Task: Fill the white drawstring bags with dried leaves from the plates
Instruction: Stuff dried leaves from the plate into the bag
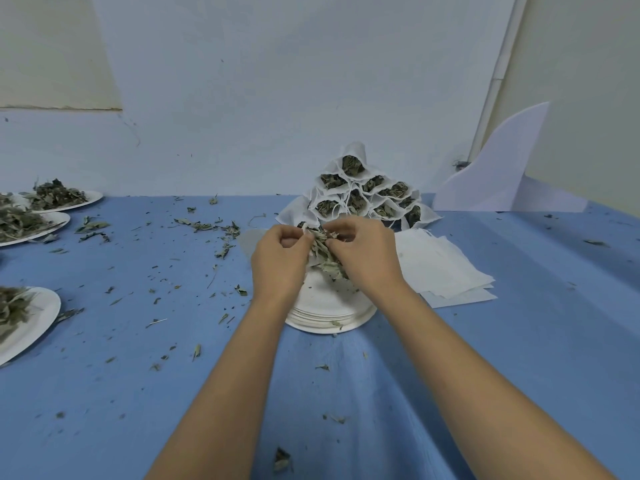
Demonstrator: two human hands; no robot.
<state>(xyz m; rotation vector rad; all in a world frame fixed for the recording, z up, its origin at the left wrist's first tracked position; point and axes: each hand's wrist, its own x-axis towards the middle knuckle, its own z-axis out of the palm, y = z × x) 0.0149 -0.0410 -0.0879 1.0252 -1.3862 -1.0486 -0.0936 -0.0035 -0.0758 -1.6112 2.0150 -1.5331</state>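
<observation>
My left hand (278, 259) and my right hand (365, 254) meet over a stack of white paper plates (325, 306) at the table's middle. Between them is a white drawstring bag (320, 249) stuffed with dried leaves. Both hands pinch its upper edge with curled fingers, and much of the bag is hidden by them. Behind the hands rises a pile of filled bags (360, 192), their leafy mouths facing me. Flat unfilled bags (440, 268) lie in a stack just right of my right hand.
Paper plates heaped with dried leaves sit at the left edge: two at the back (52, 202) and one nearer (24, 317). Leaf scraps (207, 225) litter the blue tablecloth (138, 358). A white foam sheet (502, 168) leans on the wall at the back right.
</observation>
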